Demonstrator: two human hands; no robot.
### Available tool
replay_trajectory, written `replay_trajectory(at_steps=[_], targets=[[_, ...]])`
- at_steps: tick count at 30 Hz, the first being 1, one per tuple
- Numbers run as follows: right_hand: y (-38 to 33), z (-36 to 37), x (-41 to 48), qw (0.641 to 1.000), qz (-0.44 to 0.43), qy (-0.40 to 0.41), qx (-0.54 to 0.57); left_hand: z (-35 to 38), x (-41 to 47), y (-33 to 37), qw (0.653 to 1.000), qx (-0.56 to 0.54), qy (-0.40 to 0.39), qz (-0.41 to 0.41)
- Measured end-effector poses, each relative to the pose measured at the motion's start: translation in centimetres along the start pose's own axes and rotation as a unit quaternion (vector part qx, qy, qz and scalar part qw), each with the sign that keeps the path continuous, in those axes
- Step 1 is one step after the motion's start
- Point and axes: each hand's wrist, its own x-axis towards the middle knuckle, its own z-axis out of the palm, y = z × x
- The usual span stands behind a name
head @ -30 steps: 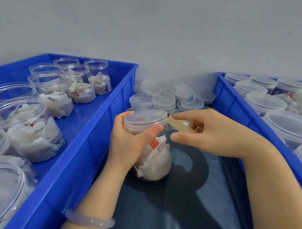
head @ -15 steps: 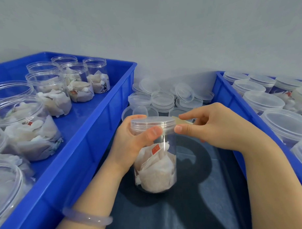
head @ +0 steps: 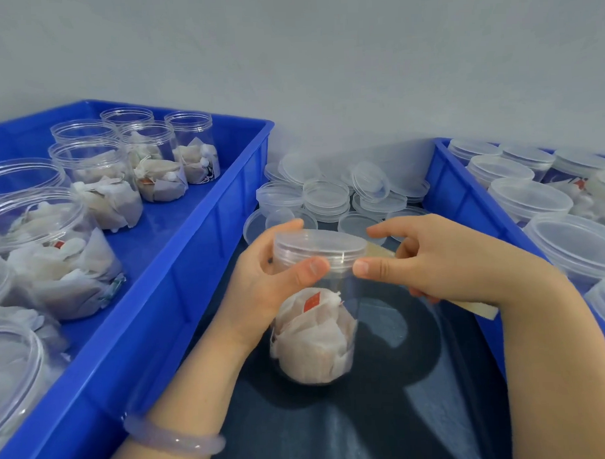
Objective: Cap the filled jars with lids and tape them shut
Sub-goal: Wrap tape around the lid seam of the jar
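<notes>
Centrally, lidded jar point(head: 333, 279) holds white sachets point(head: 312, 345).

right hand point(head: 443, 262) and tape point(head: 380, 251) now in against the lid's point(head: 318, 244) side

Clear glossy plastic jar point(head: 317, 297) and lid point(head: 320, 246), glossy blue plastic crates point(head: 179, 275), dark smooth tabletop point(head: 386, 415).

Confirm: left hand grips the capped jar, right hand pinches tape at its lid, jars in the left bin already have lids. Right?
One error: the head view shows the jars in the left bin open, no lids. The left hand does grip the capped jar; the right hand pinches tape at its lid.
</notes>
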Motion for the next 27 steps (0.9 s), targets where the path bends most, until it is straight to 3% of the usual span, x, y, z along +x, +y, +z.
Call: replay_trajectory(at_steps=[6,14,19,27], targets=[[-0.8,0.8,0.1,0.998,0.000,0.039,-0.043,0.8,-0.4,0.5,0.997,0.057,0.034,0.032],[-1.2,1.3,0.4,0.997,-0.049,0.008,-0.061,0.9,0.0,0.2,0.990,0.058,0.114,0.058],[-0.8,0.7,-0.1,0.998,-0.056,0.005,0.037,0.4,0.4,0.4,0.994,0.006,0.097,0.059],[0.4,0.0,0.3,0.994,-0.037,0.092,0.044,0.5,0.4,0.0,0.998,-0.028,0.060,0.017]])
